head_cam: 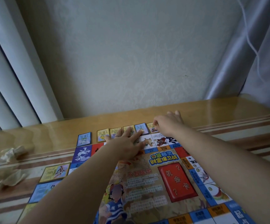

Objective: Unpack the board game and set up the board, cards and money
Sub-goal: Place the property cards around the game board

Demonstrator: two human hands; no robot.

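Note:
The colourful game board lies flat on the wooden table. A row of small yellow and blue cards runs along its far edge, and more cards lie beside its left edge. My left hand lies flat with spread fingers across the board's far edge, its fingertips touching cards in the row. My right hand reaches over the right end of the row, thumb and forefinger pinching a yellow card there.
Crumpled pale wrapping sits on the table at the left. A wallpapered wall stands close behind the table, with a curtain at right and vertical mouldings at left.

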